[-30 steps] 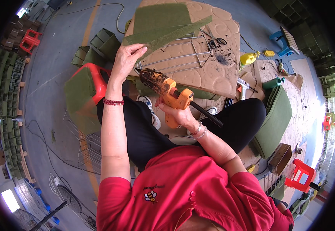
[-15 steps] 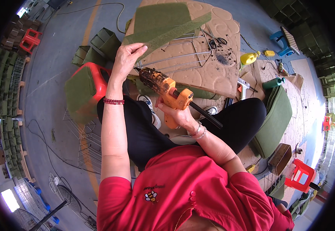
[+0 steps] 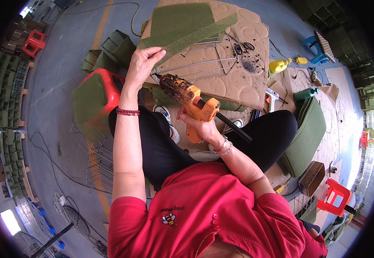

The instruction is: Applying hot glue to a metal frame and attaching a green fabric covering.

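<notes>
My left hand (image 3: 143, 64) pinches the near end of a green fabric strip (image 3: 195, 38), which slants up to the right over the work board. In my right hand (image 3: 203, 129) is an orange hot glue gun (image 3: 191, 101), its barrel caked with dark residue and a black glue stick (image 3: 235, 128) sticking out behind. The gun's nozzle points up-left, close below my left hand and near the corner of a wire frame (image 3: 195, 64). That frame lies on the cardboard-topped board (image 3: 208, 88), partly under the strip. A flat green fabric panel (image 3: 181, 19) rests at the board's far side.
Scissors (image 3: 243, 46) lie by dark crumbs at the board's right. A red stool (image 3: 109, 92) draped with green fabric stands left, near green fabric boxes (image 3: 119, 45). To the right are a yellow bottle (image 3: 279, 65), a second glue gun (image 3: 273, 98) and stacked green panels (image 3: 309, 133).
The glue gun in my right hand has shifted slightly right and down, its nozzle moving a little right. My left hand still pinches the strip, nearly in place.
</notes>
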Demonstrator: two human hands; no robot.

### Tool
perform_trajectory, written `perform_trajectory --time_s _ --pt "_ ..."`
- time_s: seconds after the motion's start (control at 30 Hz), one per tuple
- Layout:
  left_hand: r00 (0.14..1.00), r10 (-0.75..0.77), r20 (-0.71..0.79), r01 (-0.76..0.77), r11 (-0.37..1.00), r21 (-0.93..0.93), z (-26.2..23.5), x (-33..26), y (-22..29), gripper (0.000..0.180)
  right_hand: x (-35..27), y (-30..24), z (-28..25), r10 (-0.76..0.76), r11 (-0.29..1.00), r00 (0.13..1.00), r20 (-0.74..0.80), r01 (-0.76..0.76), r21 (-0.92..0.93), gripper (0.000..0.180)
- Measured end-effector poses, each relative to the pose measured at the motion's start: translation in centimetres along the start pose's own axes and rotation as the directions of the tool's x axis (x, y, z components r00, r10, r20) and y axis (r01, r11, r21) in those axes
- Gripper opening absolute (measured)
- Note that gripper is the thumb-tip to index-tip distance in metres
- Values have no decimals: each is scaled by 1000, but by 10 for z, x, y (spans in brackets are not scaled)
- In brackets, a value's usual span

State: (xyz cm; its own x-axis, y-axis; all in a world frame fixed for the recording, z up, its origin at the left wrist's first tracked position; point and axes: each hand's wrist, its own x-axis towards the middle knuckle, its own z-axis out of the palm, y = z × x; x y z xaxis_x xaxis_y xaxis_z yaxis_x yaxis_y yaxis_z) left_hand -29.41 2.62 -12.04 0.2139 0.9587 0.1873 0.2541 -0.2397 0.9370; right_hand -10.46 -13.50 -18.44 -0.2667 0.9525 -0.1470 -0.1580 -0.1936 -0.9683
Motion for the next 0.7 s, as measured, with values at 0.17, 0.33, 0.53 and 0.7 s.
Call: perform_trajectory --time_s 0.17,0.33,0.53,0.7 --pt "1000 0 -10 0 1000 -15 1 0 -2 29 -1 -2 2 -10 1000 1000 1 10 23 15" --pt "1000 -5 -4 5 1000 3 -1 1 -5 29 -4 -1 -1 26 997 999 -22 -24 69 15" --pt "1000 4 -7 -4 1000 -13 0 1 -5 29 -5 2 -3 -75 990 995 -68 82 118 18" --pt "1000 8 -7 -8 1000 -22 0 1 -4 30 -6 0 -6 -106 983 991 -84 117 144 17"
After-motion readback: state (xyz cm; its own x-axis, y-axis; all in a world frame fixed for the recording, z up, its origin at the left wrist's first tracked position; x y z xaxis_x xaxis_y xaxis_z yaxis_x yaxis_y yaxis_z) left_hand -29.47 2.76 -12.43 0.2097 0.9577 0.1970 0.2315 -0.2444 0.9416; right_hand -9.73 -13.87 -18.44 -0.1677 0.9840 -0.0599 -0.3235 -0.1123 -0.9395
